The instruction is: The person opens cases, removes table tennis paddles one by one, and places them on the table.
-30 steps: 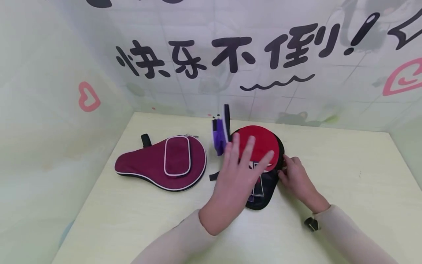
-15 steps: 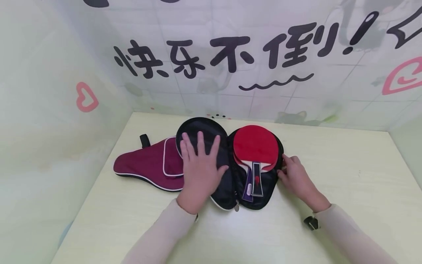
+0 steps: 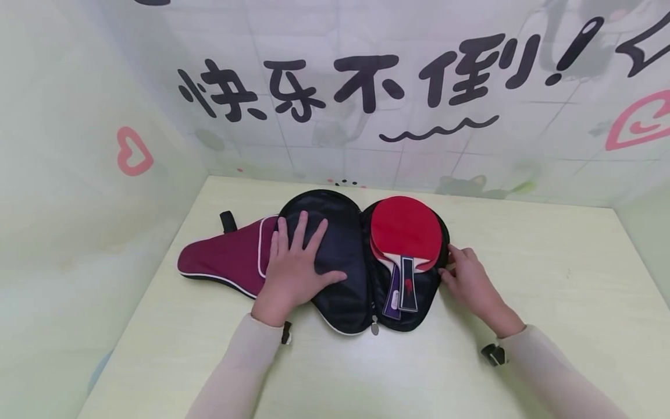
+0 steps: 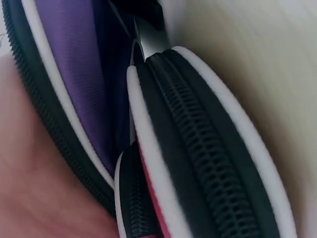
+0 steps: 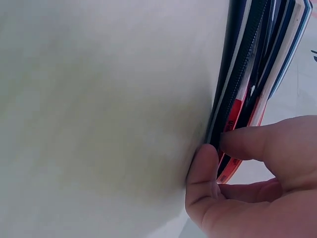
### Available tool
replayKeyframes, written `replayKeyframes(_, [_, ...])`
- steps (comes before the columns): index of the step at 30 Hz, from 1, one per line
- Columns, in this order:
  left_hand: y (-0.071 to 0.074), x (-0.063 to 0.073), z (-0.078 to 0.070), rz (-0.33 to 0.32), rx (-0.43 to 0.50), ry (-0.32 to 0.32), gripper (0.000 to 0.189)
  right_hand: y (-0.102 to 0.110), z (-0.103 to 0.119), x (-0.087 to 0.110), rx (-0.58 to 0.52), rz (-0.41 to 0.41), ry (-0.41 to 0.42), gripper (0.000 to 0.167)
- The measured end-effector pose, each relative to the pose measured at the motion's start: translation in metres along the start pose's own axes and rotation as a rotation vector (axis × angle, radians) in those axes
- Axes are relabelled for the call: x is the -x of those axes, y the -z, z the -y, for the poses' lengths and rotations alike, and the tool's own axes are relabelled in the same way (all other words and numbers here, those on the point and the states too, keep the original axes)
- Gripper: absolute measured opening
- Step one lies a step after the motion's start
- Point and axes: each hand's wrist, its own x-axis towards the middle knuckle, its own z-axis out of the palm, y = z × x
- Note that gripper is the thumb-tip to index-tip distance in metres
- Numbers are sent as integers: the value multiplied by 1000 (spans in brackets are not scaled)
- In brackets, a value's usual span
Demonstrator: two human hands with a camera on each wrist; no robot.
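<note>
- Left hand [image 3: 293, 273]: grip spread wide on the black case's [image 3: 342, 256] open left half, overlapping the maroon case [image 3: 220, 262].
- Right hand [image 3: 471, 285]: grip pinching the black case's right edge.
- Two red paddles [image 3: 405, 230] overlap inside.
- Loads of bench [image 3: 549, 279] rightward, just a strip behind.

Room above paddles [image 3: 406, 231], wall [image 3: 361, 129] behind case [image 3: 356, 262]

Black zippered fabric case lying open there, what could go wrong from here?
The black fabric lid overlaps the maroon fabric case, so it may flip shut if the left grip lifts. Two stacked round red paddles show no strap over them and could slide out if the right grip pulls the black case's edge.
</note>
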Motion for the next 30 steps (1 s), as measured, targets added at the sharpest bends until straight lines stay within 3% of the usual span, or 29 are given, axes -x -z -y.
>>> replayKeyframes(6, [-1,-1,0,10,6,-2,108,1,5,11,-3,-27,-20,55])
replayKeyframes(12, [-1,-1,-1,5,-11,-1,108,1,22,34,-120,-55,-52,51])
replayKeyframes(15, [0,-1,0,2,-19,0,108,-3,32,43,-184,-28,-46,51])
replayKeyframes(22, [1,-1,-1,7,-22,1,108,-15,52,50,-337,106,-62,69])
replayKeyframes(30, [-2,-1,-2,-2,-44,8,109,-34,63,46,-350,91,-98,88])
